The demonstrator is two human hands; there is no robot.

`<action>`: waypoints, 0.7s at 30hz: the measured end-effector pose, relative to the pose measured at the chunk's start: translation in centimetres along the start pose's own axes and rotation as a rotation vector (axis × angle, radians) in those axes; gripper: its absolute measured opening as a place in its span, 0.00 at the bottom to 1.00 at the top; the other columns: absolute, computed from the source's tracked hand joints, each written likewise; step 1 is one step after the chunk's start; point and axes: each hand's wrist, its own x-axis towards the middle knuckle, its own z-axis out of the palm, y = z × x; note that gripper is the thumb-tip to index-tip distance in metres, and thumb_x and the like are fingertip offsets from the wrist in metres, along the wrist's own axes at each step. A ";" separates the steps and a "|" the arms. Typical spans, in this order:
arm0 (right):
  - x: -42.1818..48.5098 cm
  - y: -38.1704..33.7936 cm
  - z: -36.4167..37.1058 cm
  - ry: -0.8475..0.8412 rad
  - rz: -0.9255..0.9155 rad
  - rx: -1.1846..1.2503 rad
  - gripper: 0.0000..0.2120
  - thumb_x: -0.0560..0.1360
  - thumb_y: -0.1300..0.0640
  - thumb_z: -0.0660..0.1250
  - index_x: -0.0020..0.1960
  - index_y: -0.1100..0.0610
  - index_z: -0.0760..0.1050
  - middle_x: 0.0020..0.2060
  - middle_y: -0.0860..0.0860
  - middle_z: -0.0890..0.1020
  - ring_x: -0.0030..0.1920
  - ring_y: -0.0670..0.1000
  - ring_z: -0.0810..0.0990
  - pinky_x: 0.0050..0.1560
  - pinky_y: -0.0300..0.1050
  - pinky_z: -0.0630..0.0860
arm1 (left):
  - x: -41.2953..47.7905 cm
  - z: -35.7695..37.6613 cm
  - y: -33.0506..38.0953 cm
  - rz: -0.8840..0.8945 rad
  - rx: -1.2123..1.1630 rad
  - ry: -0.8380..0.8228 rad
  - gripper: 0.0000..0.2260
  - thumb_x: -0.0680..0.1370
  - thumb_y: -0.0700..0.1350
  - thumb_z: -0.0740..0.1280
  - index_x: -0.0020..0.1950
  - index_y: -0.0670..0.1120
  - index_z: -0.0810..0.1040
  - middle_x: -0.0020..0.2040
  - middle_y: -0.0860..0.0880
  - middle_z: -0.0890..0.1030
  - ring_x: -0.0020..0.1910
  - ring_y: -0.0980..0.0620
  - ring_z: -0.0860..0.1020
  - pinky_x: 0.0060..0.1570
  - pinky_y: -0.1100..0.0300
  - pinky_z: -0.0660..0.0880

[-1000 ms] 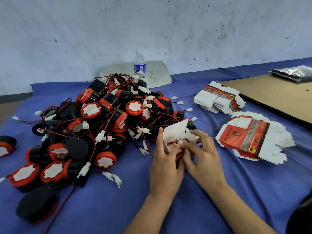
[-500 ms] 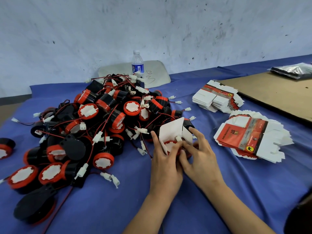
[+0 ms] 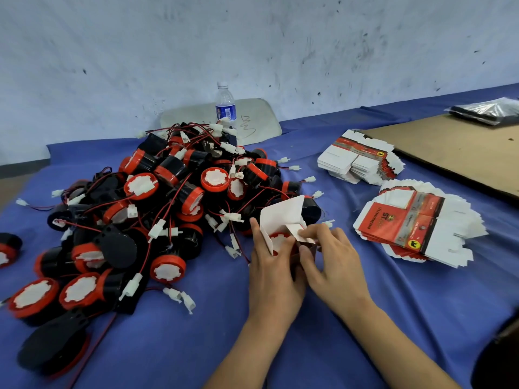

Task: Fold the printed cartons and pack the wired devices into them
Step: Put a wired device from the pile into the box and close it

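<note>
A half-folded white carton (image 3: 283, 217) stands on the blue cloth in front of me, its top flaps up. A red-and-white wired device (image 3: 279, 240) sits inside it. My left hand (image 3: 273, 272) grips the carton's left side. My right hand (image 3: 334, 265) pinches a small white side flap over the opening. A big pile of black-and-red wired devices (image 3: 157, 203) with white connectors lies to the left. Two stacks of flat printed cartons lie to the right, one near (image 3: 415, 226) and one farther back (image 3: 359, 161).
A water bottle (image 3: 225, 105) stands behind the pile against a pale board (image 3: 258, 122) leaning on the wall. A brown cardboard sheet (image 3: 460, 153) covers the table's right side, with a dark plastic bag (image 3: 488, 109) at its far end. Loose devices (image 3: 8, 248) lie at the left edge.
My hands have stayed on the carton. The right fingers have drawn the small side flap further in over the device, and the tall flap stands a little more upright.
</note>
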 end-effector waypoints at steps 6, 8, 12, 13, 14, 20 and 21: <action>0.1 0.0 0.6 0.039 -0.015 -0.010 0.08 0.73 0.56 0.65 0.44 0.59 0.81 0.39 0.49 0.83 0.41 0.54 0.74 0.37 0.46 0.73 | -0.2 0.0 -0.5 -0.002 -0.197 0.081 0.34 0.80 0.40 0.63 0.77 0.59 0.47 0.80 0.44 0.47 0.74 0.45 0.63 0.60 0.53 0.72; 0.1 0.2 0.6 0.047 -0.001 -0.019 0.04 0.73 0.60 0.67 0.43 0.59 0.80 0.39 0.49 0.83 0.40 0.54 0.74 0.37 0.46 0.73 | -0.4 0.0 -0.2 0.054 -0.163 0.115 0.42 0.81 0.38 0.62 0.73 0.69 0.35 0.80 0.47 0.50 0.76 0.48 0.59 0.65 0.50 0.70; 0.2 0.8 0.7 0.081 -0.005 -0.033 0.04 0.72 0.66 0.70 0.42 0.59 0.79 0.37 0.50 0.81 0.37 0.53 0.73 0.36 0.43 0.68 | -0.6 0.4 -0.5 0.116 -0.037 0.188 0.39 0.80 0.36 0.62 0.75 0.62 0.38 0.78 0.55 0.57 0.75 0.65 0.46 0.69 0.49 0.67; 0.2 0.9 0.7 0.090 0.003 -0.002 0.05 0.72 0.66 0.69 0.42 0.57 0.78 0.36 0.49 0.80 0.37 0.53 0.74 0.36 0.42 0.67 | -0.6 0.5 -0.7 0.098 -0.020 0.199 0.37 0.80 0.36 0.64 0.77 0.57 0.42 0.77 0.54 0.62 0.74 0.65 0.47 0.68 0.48 0.69; 0.2 0.9 0.7 0.100 0.039 0.062 0.07 0.73 0.66 0.68 0.43 0.54 0.77 0.35 0.48 0.80 0.37 0.51 0.76 0.37 0.39 0.67 | -0.6 0.5 -0.9 0.091 -0.002 0.225 0.36 0.78 0.35 0.66 0.78 0.52 0.50 0.74 0.51 0.68 0.74 0.60 0.53 0.66 0.46 0.70; 0.6 1.4 0.3 0.154 0.312 0.525 0.18 0.76 0.64 0.66 0.54 0.43 0.67 0.32 0.49 0.83 0.36 0.49 0.82 0.40 0.46 0.77 | -0.2 1.4 -0.7 0.300 0.242 0.217 0.26 0.64 0.27 0.73 0.61 0.38 0.80 0.60 0.41 0.81 0.62 0.44 0.78 0.63 0.34 0.65; 0.7 1.5 0.2 0.150 0.352 0.601 0.18 0.76 0.64 0.65 0.57 0.43 0.68 0.32 0.52 0.83 0.35 0.51 0.81 0.42 0.50 0.78 | -0.3 1.6 -0.5 0.304 0.246 0.206 0.25 0.64 0.29 0.74 0.62 0.38 0.79 0.60 0.41 0.81 0.63 0.44 0.78 0.64 0.35 0.64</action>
